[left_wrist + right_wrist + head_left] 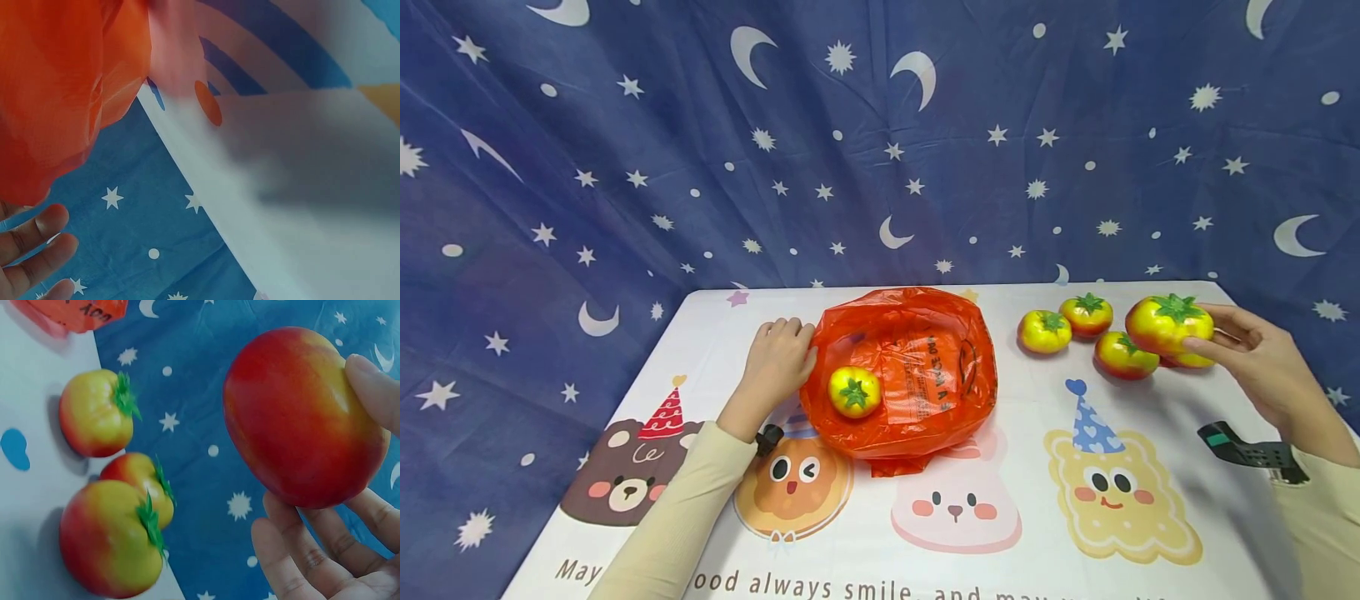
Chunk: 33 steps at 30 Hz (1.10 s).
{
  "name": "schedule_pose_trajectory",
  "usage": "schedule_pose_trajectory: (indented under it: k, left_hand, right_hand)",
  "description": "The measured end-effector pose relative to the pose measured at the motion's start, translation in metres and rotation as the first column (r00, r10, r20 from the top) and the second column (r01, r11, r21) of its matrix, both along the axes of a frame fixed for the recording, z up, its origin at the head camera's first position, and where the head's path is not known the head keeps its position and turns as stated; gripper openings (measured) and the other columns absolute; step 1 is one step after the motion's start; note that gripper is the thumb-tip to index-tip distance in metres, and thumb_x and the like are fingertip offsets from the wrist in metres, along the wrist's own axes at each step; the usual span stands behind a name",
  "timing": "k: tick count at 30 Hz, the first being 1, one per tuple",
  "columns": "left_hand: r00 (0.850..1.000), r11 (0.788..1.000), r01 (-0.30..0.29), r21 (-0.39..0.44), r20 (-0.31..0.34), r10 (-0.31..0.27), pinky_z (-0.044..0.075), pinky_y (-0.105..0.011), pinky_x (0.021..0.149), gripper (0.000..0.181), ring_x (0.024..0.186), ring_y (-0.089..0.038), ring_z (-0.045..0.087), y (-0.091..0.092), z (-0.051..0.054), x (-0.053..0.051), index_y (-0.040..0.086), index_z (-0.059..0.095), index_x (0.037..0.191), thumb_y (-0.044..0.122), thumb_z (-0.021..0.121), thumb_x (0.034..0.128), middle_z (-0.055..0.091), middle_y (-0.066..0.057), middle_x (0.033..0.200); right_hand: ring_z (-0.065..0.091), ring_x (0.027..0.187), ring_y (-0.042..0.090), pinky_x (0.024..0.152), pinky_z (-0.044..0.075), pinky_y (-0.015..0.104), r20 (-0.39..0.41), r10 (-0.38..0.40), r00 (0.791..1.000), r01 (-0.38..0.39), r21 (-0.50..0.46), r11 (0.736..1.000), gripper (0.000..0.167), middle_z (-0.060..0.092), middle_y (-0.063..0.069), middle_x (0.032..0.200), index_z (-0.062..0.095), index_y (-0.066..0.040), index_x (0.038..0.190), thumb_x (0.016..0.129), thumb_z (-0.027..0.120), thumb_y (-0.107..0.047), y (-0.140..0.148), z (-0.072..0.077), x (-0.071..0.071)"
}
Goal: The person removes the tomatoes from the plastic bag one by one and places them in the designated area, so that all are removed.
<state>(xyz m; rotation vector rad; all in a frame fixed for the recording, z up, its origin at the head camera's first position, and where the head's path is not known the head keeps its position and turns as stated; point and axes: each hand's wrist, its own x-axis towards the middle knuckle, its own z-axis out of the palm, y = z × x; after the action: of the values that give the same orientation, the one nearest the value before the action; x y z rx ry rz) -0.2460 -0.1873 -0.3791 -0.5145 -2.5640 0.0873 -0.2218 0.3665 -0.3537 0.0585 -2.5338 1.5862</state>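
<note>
A red plastic bag (917, 442) stands with its mouth wide on the white tablecloth, and one yellow-red tomato (854, 392) with green leaves lies inside it. At the bag's left rim, my left hand (778, 358) pinches the plastic; the thumb is hidden in the left wrist view, where several fingers (40, 262) show below the bag. My right hand (1262, 358) holds another tomato (306, 419) between thumb and fingers, raised above the cloth at the right. Close to it are several more tomatoes (1126, 357), one partly hidden beneath the held one.
The white tablecloth (1045, 533) carries printed cartoon figures and lettering. A dark blue curtain (880, 167) with moons and stars hangs behind the table's far edge. Each wrist wears a black camera mount, the right one (1247, 450) sticking out toward the table.
</note>
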Motion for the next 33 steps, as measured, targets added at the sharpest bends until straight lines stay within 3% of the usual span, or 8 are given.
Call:
schedule_pose_trajectory:
  k: [8, 10, 15, 19, 26, 31, 33]
  left_hand:
    - [1.0, 1.0, 0.001, 0.003, -0.004, -0.001, 0.048, -0.044, 0.073, 0.018, 0.075, -0.032, 0.057, -0.001, -0.001, 0.0, 0.002, 0.061, 0.089, 0.018, 0.065, 0.082, 0.059, -0.014, 0.077]
    - [1.0, 1.0, 0.0, 0.002, -0.004, 0.0, 0.048, -0.044, 0.072, 0.018, 0.075, -0.032, 0.057, -0.001, -0.001, -0.001, 0.002, 0.061, 0.089, 0.018, 0.065, 0.082, 0.059, -0.014, 0.077]
    - [1.0, 1.0, 0.0, 0.002, -0.01, 0.0, 0.047, -0.044, 0.071, 0.018, 0.074, -0.031, 0.057, -0.001, -0.001, -0.002, 0.002, 0.061, 0.089, 0.018, 0.065, 0.0818, 0.058, -0.013, 0.077]
    - [1.0, 1.0, 0.005, 0.007, -0.018, -0.005, 0.048, -0.043, 0.071, 0.018, 0.074, -0.032, 0.057, -0.001, -0.002, -0.002, 0.002, 0.061, 0.09, 0.017, 0.066, 0.0812, 0.059, -0.013, 0.077]
    - [1.0, 1.0, 0.005, 0.008, -0.001, -0.005, 0.049, -0.044, 0.074, 0.018, 0.075, -0.031, 0.058, -0.002, -0.003, 0.0, 0.003, 0.062, 0.091, 0.018, 0.066, 0.0812, 0.059, -0.013, 0.078]
    - [1.0, 1.0, 0.004, 0.004, 0.004, -0.004, 0.049, -0.043, 0.075, 0.019, 0.076, -0.031, 0.058, -0.002, -0.002, 0.001, 0.003, 0.062, 0.092, 0.018, 0.066, 0.0817, 0.059, -0.013, 0.079]
    - [1.0, 1.0, 0.005, 0.004, 0.005, -0.005, 0.049, -0.044, 0.075, 0.019, 0.076, -0.031, 0.058, -0.002, -0.002, 0.001, 0.003, 0.062, 0.092, 0.018, 0.066, 0.0817, 0.059, -0.013, 0.079]
  right_hand:
    - [0.046, 0.09, -0.018, 0.076, 0.039, -0.003, 0.011, -0.062, 0.998, 0.061, 0.045, 0.997, 0.039, 0.045, -0.031, 0.106, 0.048, -0.037, 0.118, 0.089, 0.062, -0.015, 0.016, -0.009, 0.004]
    - [0.042, 0.093, -0.016, 0.082, 0.038, -0.002, 0.043, -0.085, 0.995, 0.081, 0.092, 0.992, 0.042, 0.042, -0.031, 0.112, 0.044, -0.037, 0.125, 0.09, 0.061, -0.022, 0.019, -0.011, 0.005]
    - [0.034, 0.098, -0.012, 0.095, 0.034, 0.004, 0.114, -0.133, 0.985, 0.105, 0.223, 0.969, 0.064, 0.035, -0.025, 0.128, 0.028, -0.025, 0.147, 0.091, 0.057, -0.037, 0.028, -0.016, 0.006]
    - [0.031, 0.099, -0.012, 0.095, 0.035, 0.005, 0.14, -0.152, 0.978, 0.114, 0.25, 0.961, 0.07, 0.032, -0.013, 0.144, 0.023, -0.021, 0.15, 0.091, 0.055, -0.04, 0.035, -0.019, 0.006]
    - [0.034, 0.096, -0.013, 0.087, 0.04, 0.003, 0.153, -0.128, 0.98, 0.086, 0.255, 0.963, 0.07, 0.036, -0.022, 0.129, 0.023, -0.02, 0.149, 0.091, 0.056, -0.04, 0.045, -0.03, 0.008]
    - [0.031, 0.095, -0.014, 0.09, 0.036, 0.001, 0.156, -0.135, 0.978, 0.09, 0.266, 0.96, 0.071, 0.032, -0.024, 0.135, 0.02, -0.019, 0.15, 0.092, 0.055, -0.039, 0.052, -0.037, 0.012]
    - [0.03, 0.094, -0.014, 0.09, 0.035, 0.002, 0.154, -0.142, 0.978, 0.096, 0.273, 0.957, 0.072, 0.03, -0.016, 0.146, 0.019, -0.018, 0.151, 0.092, 0.055, -0.038, 0.055, -0.04, 0.013]
